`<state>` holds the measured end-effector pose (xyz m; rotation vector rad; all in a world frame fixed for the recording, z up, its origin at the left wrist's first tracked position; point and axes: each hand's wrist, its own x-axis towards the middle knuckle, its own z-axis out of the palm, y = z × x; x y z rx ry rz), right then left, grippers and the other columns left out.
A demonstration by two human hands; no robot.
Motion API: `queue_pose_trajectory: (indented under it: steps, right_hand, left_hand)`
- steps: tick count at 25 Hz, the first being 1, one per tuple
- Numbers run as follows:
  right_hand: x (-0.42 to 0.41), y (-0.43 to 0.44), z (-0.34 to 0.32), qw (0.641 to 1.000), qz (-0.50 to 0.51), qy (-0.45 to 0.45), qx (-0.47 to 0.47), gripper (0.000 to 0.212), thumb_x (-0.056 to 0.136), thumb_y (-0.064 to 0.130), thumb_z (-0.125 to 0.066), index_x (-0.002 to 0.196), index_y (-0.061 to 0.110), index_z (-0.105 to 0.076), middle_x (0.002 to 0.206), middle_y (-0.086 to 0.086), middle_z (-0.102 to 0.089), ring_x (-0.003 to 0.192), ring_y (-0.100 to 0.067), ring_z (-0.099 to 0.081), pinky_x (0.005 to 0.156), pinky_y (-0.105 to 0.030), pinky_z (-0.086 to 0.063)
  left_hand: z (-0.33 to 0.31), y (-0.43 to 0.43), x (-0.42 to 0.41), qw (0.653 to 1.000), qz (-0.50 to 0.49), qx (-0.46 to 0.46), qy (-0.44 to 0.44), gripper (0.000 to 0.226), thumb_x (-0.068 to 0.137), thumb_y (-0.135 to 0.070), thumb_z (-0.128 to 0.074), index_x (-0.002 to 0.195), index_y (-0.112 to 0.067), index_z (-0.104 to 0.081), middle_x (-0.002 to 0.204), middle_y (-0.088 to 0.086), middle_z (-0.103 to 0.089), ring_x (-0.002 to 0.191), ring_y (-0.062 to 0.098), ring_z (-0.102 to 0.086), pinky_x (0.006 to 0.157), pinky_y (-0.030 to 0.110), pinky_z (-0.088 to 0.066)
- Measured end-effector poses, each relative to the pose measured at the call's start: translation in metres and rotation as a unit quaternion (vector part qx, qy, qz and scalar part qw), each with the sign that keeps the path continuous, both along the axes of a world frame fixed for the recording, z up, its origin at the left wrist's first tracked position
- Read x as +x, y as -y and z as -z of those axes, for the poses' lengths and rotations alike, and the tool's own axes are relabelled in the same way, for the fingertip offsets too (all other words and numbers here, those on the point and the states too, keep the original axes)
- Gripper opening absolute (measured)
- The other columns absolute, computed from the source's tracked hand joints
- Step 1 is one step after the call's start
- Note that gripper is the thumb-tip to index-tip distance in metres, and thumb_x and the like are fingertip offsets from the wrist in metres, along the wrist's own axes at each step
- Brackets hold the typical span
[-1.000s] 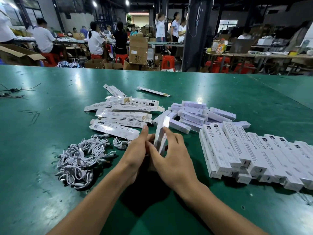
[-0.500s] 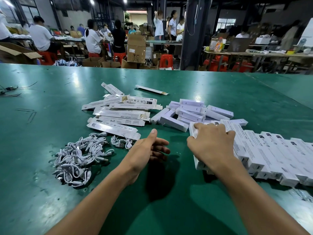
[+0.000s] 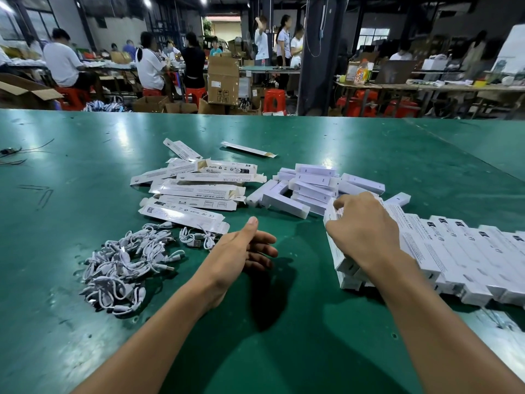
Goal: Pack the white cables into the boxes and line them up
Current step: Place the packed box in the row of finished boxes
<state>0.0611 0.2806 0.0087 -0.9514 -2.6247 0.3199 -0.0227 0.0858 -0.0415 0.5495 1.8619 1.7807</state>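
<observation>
Packing workshop inside factory hall. Long green worktable point(image 3: 284, 351) in front: heap of white cables point(image 3: 122, 263) near left edge, flat unfolded boxes point(image 3: 196, 191) at centre, row of packed boxes point(image 3: 454, 251) toward right edge. Beyond far edge: workers point(image 3: 62, 64) seated on red stools point(image 3: 274, 99) at other tables point(image 3: 426, 86), brown cartons point(image 3: 223, 81) on floor, dark pillar point(image 3: 318, 66), bare ceiling lamps point(image 3: 147, 0).

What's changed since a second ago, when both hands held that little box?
The packed box moved right: the right hand carried it to the left end of the row of boxes and grips it there. The left hand let go and hangs open above the table. The cable pile and flat boxes lie as before.
</observation>
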Motion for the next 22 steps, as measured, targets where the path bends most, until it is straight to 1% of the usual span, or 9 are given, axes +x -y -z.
queue_pose_trajectory:
  steps: [2, 5, 6, 9, 10, 13, 17, 19, 22]
  right_hand:
    - [-0.0014, 0.0020, 0.0027, 1.000, -0.009, 0.007, 0.005, 0.037, 0.082, 0.014, -0.061, 0.118, 0.017, -0.064, 0.115, -0.008, -0.051, 0.099, -0.032, -0.053, 0.072, -0.034, -0.034]
    - [-0.0031, 0.0040, 0.0056, 1.000, -0.021, 0.016, 0.013, 0.045, 0.082, 0.013, -0.061, 0.126, 0.018, -0.060, 0.121, -0.010, -0.050, 0.108, -0.034, -0.054, 0.077, -0.035, -0.035]
    - [-0.0035, 0.0046, 0.0062, 0.999, -0.023, 0.017, 0.016, 0.044, 0.083, 0.015, -0.062, 0.127, 0.018, -0.059, 0.122, -0.011, -0.050, 0.110, -0.034, -0.054, 0.079, -0.036, -0.037]
    - [-0.0033, 0.0044, 0.0068, 0.999, -0.029, 0.027, 0.016, 0.044, 0.087, 0.035, -0.068, 0.128, 0.020, -0.058, 0.125, -0.010, -0.050, 0.116, -0.032, -0.052, 0.090, -0.040, -0.042]
    - [-0.0032, 0.0038, 0.0065, 0.999, -0.029, 0.032, 0.013, 0.046, 0.086, 0.035, -0.069, 0.128, 0.021, -0.058, 0.125, -0.010, -0.049, 0.117, -0.031, -0.051, 0.091, -0.040, -0.043]
    - [-0.0029, 0.0026, 0.0052, 0.998, -0.024, 0.049, 0.009, 0.050, 0.080, 0.020, -0.065, 0.129, 0.022, -0.055, 0.123, -0.010, -0.048, 0.115, -0.032, -0.050, 0.089, -0.040, -0.041]
    - [-0.0023, 0.0025, 0.0018, 0.999, -0.025, 0.024, -0.008, 0.049, 0.078, 0.017, -0.064, 0.127, 0.021, -0.060, 0.121, -0.007, -0.050, 0.106, -0.031, -0.054, 0.077, -0.035, -0.038]
    - [-0.0031, 0.0015, -0.0004, 0.999, -0.038, 0.032, -0.007, 0.052, 0.078, 0.014, -0.064, 0.128, 0.022, -0.063, 0.122, -0.005, -0.050, 0.102, -0.028, -0.053, 0.074, -0.033, -0.038]
    - [-0.0041, -0.0003, -0.0020, 0.997, -0.055, 0.051, 0.007, 0.056, 0.076, 0.009, -0.062, 0.130, 0.024, -0.062, 0.123, -0.005, -0.049, 0.109, -0.029, -0.054, 0.075, -0.033, -0.039]
  left_hand:
    - [0.0000, -0.0003, 0.0006, 1.000, 0.001, -0.002, -0.003, 0.056, 0.105, -0.048, -0.034, 0.103, -0.005, -0.071, 0.092, 0.014, -0.076, 0.073, 0.019, -0.070, 0.066, 0.024, -0.057]
    - [-0.0002, -0.0004, 0.0019, 1.000, -0.001, -0.002, -0.006, 0.055, 0.105, -0.047, -0.036, 0.103, -0.005, -0.071, 0.092, 0.015, -0.076, 0.074, 0.020, -0.070, 0.067, 0.024, -0.058]
    - [-0.0005, -0.0003, 0.0022, 1.000, -0.001, -0.002, -0.007, 0.054, 0.105, -0.047, -0.036, 0.103, -0.005, -0.071, 0.092, 0.015, -0.076, 0.074, 0.020, -0.069, 0.067, 0.024, -0.058]
    - [-0.0012, 0.0003, 0.0028, 1.000, -0.001, -0.002, -0.008, 0.054, 0.105, -0.046, -0.036, 0.102, -0.005, -0.071, 0.091, 0.014, -0.076, 0.073, 0.019, -0.069, 0.066, 0.023, -0.057]
    - [-0.0015, 0.0003, 0.0026, 1.000, 0.000, -0.002, -0.009, 0.054, 0.105, -0.046, -0.036, 0.102, -0.005, -0.071, 0.091, 0.014, -0.076, 0.072, 0.018, -0.069, 0.065, 0.023, -0.057]
    - [-0.0016, 0.0005, 0.0023, 1.000, 0.001, -0.005, -0.011, 0.054, 0.105, -0.047, -0.036, 0.103, -0.006, -0.072, 0.091, 0.013, -0.076, 0.072, 0.017, -0.069, 0.066, 0.023, -0.056]
    - [-0.0009, 0.0013, 0.0017, 1.000, 0.002, -0.006, -0.007, 0.054, 0.105, -0.048, -0.036, 0.102, -0.007, -0.072, 0.091, 0.012, -0.077, 0.074, 0.018, -0.070, 0.067, 0.024, -0.056]
    - [-0.0011, 0.0015, 0.0019, 1.000, 0.004, -0.006, -0.005, 0.054, 0.104, -0.049, -0.036, 0.102, -0.008, -0.072, 0.092, 0.011, -0.077, 0.076, 0.019, -0.071, 0.068, 0.024, -0.056]
    - [-0.0016, 0.0018, 0.0021, 1.000, 0.004, -0.007, -0.005, 0.054, 0.105, -0.049, -0.036, 0.102, -0.008, -0.072, 0.092, 0.011, -0.077, 0.077, 0.019, -0.071, 0.069, 0.024, -0.057]
